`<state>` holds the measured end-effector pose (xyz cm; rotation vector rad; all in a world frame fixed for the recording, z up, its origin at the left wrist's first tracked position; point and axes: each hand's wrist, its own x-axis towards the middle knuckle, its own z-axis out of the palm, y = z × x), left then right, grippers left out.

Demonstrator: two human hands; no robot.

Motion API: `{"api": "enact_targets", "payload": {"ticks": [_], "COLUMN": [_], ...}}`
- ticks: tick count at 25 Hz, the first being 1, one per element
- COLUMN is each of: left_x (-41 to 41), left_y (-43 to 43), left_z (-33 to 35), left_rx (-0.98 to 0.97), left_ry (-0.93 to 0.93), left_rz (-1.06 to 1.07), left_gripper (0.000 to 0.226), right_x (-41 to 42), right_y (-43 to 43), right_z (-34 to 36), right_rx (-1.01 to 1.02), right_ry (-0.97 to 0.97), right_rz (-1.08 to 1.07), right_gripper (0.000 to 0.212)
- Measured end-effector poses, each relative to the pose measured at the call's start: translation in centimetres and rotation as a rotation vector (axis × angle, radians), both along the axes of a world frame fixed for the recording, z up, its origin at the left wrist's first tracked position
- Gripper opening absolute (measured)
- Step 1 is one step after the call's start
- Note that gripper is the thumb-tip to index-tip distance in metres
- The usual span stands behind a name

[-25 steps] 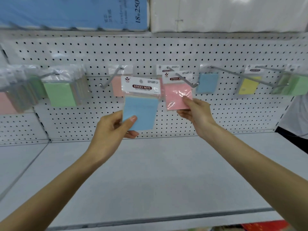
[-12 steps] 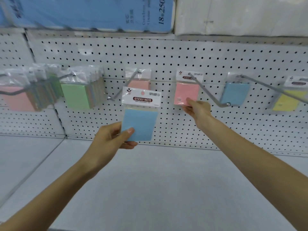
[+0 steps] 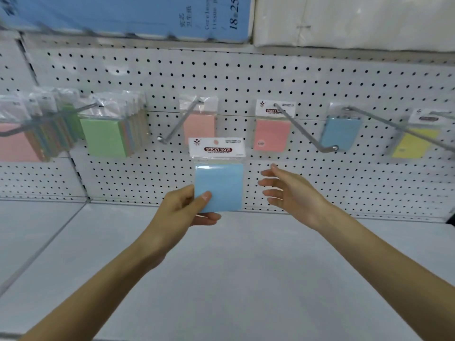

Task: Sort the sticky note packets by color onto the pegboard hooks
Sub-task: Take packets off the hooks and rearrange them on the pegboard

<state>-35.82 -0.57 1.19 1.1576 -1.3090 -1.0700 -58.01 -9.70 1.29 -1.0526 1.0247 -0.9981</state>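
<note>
Left hand (image 3: pixel 183 212): pinches the square blue sticky note packet (image 3: pixel 218 179), glossy plastic sleeve, upright before the perforated pegboard (image 3: pixel 246 77).
Right hand (image 3: pixel 293 193): empty, fingers loosely spread.
Pink packet (image 3: pixel 272 134): hangs on a metal hook (image 3: pixel 305 131).

At the top left you have a big blue pack of tissue paper (image 3: pixel 123 16); its print runs sideways, and you can read "Coreless tissue" and the number 18 on it. Just beside it on the right stands a white pack (image 3: pixel 344 20) with no print that can be read. Both stand on the upper shelf (image 3: pixel 147 43), of which you see only the grey front edge. Below, in front of you, lies a pale grey shelf board (image 3: pixel 246 279), flat and matt. On its left a straight seam (image 3: pixel 46 243) divides it from the neighbouring board (image 3: pixel 22 225) of the same colour. At the far right edge a small dark shape (image 3: pixel 452 219) shows, with too little of it in view to tell what it is.
</note>
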Motion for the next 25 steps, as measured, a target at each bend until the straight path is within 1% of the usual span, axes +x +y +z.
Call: {"api": "enact_targets", "payload": {"ticks": [2,3,4,6,8,9,11,14,16,19,21,23,25], "left_x": [-0.9,-1.6,-2.4,-4.2,-6.4,-7.5,-9.6,-13.3,-15.9,-19.5,-21.4,-23.2,-24.6], "left_y": [0.3,0.4,0.6,1.2,1.6,1.7,1.8,1.9,2.2,2.7,2.7,2.4,2.0], "left_z": [-0.2,-0.4,-0.7,-1.4,-1.8,-1.7,-1.1,0.1,0.7,1.9,3.6,5.2,6.3], "left_rx": [0.014,0.027,0.042,0.055,0.024,0.002,-0.034,-0.034,-0.036,-0.093,-0.202,-0.293,-0.345], "left_ry": [0.016,0.017,0.014,-0.02,-0.088,-0.101,-0.04,0.164,0.189,0.181,0.153,0.122,0.115], "left_rz": [-0.046,-0.078,-0.117,-0.199,-0.271,-0.3,-0.333,-0.331,-0.337,-0.323,-0.297,-0.246,-0.184], "left_gripper": [0.018,0.019,0.019,0.019,0.018,0.018,0.017,0.013,0.012,0.009,0.009,0.01,0.012], "right_x": [-0.1,-0.1,-0.1,-0.7,-2.5,-3.7,-6.5,-10.7,-13.1,-15.9,-17.7,-19.2,-20.4], "right_y": [3.8,5.6,7.1,9.6,11.8,12.9,15.2,18.3,19.5,20.1,19.9,19.5,18.6], "right_z": [0.5,0.5,0.4,-0.3,-1.1,-1.4,-1.6,-1.4,-1.2,-0.3,0.6,1.6,2.3], "right_rx": [-0.127,-0.198,-0.271,-0.389,-0.458,-0.476,-0.504,-0.559,-0.568,-0.584,-0.606,-0.597,-0.573], "right_ry": [0.068,0.139,0.22,0.324,0.383,0.408,0.458,0.537,0.586,0.567,0.514,0.448,0.379], "right_rz": [0.109,0.112,0.077,-0.069,-0.213,-0.249,-0.263,-0.288,-0.353,-0.448,-0.485,-0.484,-0.476], "right_gripper": [0.028,0.026,0.021,0.015,0.02,0.022,0.021,0.016,0.015,0.015,0.019,0.015,0.011]}}
